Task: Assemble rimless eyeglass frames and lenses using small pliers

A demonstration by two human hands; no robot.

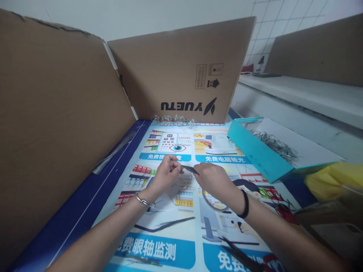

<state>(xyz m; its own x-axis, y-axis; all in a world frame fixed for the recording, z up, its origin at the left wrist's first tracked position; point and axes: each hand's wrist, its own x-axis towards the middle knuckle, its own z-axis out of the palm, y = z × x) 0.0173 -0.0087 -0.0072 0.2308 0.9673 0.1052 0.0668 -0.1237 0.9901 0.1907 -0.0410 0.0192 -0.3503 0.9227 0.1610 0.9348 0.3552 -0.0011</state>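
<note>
Pinching one thin spectacle frame (189, 169) between closed fingertips, the left hand (167, 174) and right hand (213, 180) meet, wrists angled inward, just above the poster-covered tabletop (181, 241), two cardboard sheets (181, 68) behind.

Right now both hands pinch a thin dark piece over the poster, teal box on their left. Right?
No: head view shows the teal box on their right; left hand and right hand do pinch the thin dark piece over the poster.

Left hand (167, 172), right hand (213, 178), apparently pinched.
</note>
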